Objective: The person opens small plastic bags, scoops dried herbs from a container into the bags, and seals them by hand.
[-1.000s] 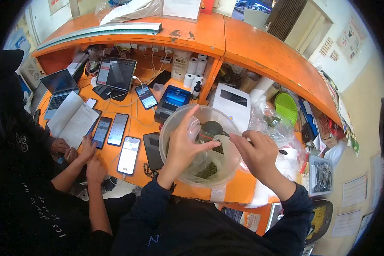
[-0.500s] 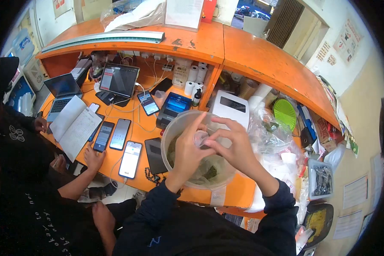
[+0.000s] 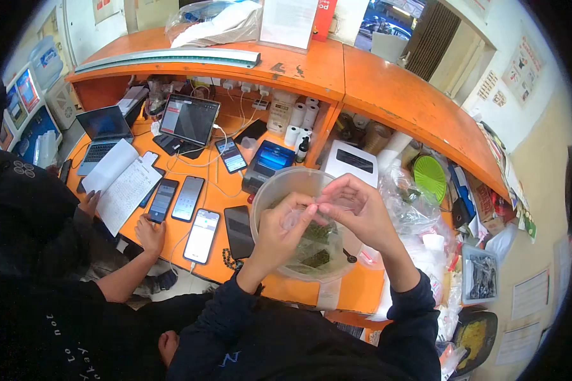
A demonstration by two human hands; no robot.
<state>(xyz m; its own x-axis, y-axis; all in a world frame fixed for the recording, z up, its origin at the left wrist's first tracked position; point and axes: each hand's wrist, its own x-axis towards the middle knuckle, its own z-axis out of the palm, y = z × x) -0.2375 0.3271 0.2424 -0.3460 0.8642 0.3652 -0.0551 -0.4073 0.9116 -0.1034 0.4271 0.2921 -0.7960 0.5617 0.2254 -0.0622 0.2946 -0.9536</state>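
Both hands are over a large round translucent tub [image 3: 258,222]. My left hand [image 3: 285,223] pinches one side of a small clear plastic bag [image 3: 291,219], with the fingertips together. Touching it at the bag's edge, my right hand [image 3: 356,209] is closed in a pinch on the same thin plastic. Dark green, leafy-looking bits [image 3: 315,257] lie low in the tub, partly inside clear plastic. A dark round-ended utensil tip [image 3: 349,256] shows at the tub's right side. The fingers hide part of the bag.
Left of the tub lie several phones [image 3: 201,236], an open notebook [image 3: 130,190] and a laptop [image 3: 105,136]. A co-worker's hand [image 3: 150,235] rests by a phone. Behind stand a small printer [image 3: 268,164] and a white device [image 3: 351,164]; plastic bags [image 3: 403,203] lie to the right.
The right hand has left the dark spoon and come to the left hand; both now pinch the small bag. The spoon has dropped from the hands. The co-worker's hand has shifted on the desk.
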